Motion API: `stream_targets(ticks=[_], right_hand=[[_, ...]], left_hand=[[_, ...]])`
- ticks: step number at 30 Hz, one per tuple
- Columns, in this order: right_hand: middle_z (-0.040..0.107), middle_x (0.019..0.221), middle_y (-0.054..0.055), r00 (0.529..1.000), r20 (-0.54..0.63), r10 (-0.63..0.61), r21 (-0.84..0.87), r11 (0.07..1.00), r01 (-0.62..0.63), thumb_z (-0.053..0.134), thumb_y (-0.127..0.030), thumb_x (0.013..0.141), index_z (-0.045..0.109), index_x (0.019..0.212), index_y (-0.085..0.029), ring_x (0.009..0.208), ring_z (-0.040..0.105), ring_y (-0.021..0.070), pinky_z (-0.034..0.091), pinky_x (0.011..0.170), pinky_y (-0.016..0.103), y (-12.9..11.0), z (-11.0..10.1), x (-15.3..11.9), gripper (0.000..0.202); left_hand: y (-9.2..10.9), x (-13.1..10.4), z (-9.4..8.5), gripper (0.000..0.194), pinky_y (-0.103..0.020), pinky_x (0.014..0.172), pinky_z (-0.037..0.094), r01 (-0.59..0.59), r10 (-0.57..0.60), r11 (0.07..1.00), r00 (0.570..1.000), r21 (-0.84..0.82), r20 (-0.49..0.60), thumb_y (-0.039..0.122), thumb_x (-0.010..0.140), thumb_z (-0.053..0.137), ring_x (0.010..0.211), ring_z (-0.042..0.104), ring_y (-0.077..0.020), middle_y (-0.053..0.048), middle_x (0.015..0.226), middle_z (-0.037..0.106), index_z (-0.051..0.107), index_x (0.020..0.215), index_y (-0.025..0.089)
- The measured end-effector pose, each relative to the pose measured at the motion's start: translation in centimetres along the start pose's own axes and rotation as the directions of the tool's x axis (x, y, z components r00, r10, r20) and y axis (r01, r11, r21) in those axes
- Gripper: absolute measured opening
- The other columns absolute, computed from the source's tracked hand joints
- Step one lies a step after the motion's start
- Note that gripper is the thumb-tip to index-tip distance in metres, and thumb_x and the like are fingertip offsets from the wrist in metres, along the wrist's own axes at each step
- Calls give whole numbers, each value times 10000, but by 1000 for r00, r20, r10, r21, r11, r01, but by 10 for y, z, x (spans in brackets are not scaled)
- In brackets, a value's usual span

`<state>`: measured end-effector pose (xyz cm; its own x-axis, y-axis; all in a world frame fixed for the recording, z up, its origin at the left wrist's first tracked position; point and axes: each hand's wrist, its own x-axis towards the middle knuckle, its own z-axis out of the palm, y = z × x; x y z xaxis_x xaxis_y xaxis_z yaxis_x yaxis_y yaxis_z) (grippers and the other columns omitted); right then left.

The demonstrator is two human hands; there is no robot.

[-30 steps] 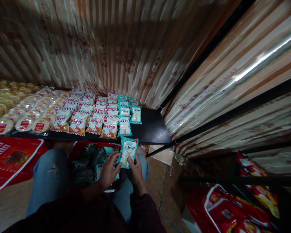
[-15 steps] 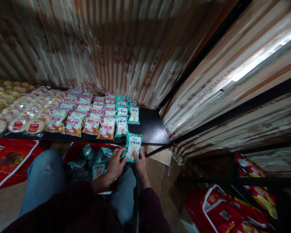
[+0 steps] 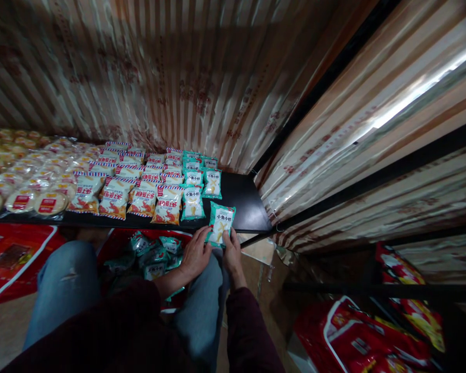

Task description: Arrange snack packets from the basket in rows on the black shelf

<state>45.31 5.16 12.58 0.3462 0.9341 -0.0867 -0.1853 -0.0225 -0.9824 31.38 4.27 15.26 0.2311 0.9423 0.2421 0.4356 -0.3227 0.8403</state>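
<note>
A green and white snack bag (image 3: 221, 221) is held at the front edge of the black shelf (image 3: 241, 199). My right hand (image 3: 232, 254) is closed on its lower right side, thumb on the front. My left hand (image 3: 196, 253) pinches the lower left edge. Just beyond, more green snack bags (image 3: 193, 202) stand in two columns on the shelf. To their left are rows of white and orange snack bags (image 3: 168, 204) with striped tops. Below my left hand, a red bag (image 3: 109, 241) holds several loose green snack bags (image 3: 154, 255).
Clear-wrapped round pastries (image 3: 50, 202) fill the shelf's left part. Another red bag (image 3: 19, 259) lies at lower left. Red and yellow packages (image 3: 373, 331) sit at lower right by a black metal bar (image 3: 373, 291). Striped curtain (image 3: 159, 77) backs the shelf.
Both hands have moved the held green snack bag forward and to the right, further over the shelf edge. The view has shifted slightly.
</note>
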Motion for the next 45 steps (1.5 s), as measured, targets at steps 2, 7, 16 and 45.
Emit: stream_targets(ticks=[2,7,16,45], right_hand=[[667,1121,50,999,-21,24,45,999,-24,628,-462,763,530,1255,-242,918,650,202,530,809,341,-2,-1,5,548],[669,1113,56,1000,-22,8,10,1000,-7,646,-477,737,527,1260,-218,926,636,201,517,816,335,-3,-6,20,596],[675,1108,56,999,-19,-30,-81,996,29,634,-488,745,575,1210,-189,955,613,205,488,854,345,-7,-8,41,555],[671,1120,76,987,17,-163,-269,950,161,597,-495,759,578,1200,-175,1002,603,221,465,901,375,-3,8,118,545]], left_hand=[[3,5,3,501,-420,1084,372,0,0,1000,1000,1,19,105,822,391,1259,448,-201,-107,1331,499,437,1317,174],[7,17,11,571,-407,1095,357,18,-19,1000,999,19,46,78,788,393,1277,423,-203,-112,1362,463,410,1352,169],[8,36,20,622,-401,1107,330,85,-93,992,992,89,88,75,766,420,1304,391,-235,-152,1393,428,367,1385,101],[-9,100,46,693,-454,1141,279,130,-132,991,990,-35,-44,71,709,476,1375,300,-271,-160,1452,364,341,1388,122]])
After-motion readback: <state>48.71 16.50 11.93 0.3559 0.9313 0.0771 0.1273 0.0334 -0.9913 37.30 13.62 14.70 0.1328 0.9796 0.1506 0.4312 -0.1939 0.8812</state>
